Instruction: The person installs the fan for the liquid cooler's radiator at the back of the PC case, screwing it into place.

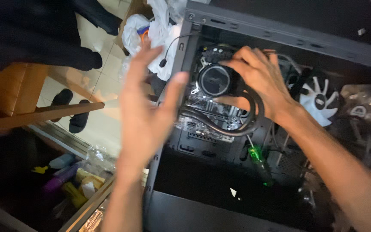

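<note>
The right hand [256, 79] grips a round black cooler pump [214, 80] over the motherboard [213, 116] inside an open computer case [280, 32]. The left hand [147, 107] hovers left of it, fingers spread, holding nothing. A green-handled screwdriver [258, 161] lies nearer, inside the case.

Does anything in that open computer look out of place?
A green-handled screwdriver lies loose inside the computer case, below the round pump head that the right hand grips. The left hand hovers open.

A black computer case [280, 30] is seen, with a round black pump head [214, 80] and black hoses [241, 129] inside. A white-bladed fan [318, 101] and a translucent green screwdriver handle [257, 157] are shown beside them. White plastic bags [159, 30] and black slippers [71, 112] are set against pale floor tiles [104, 64].
</note>
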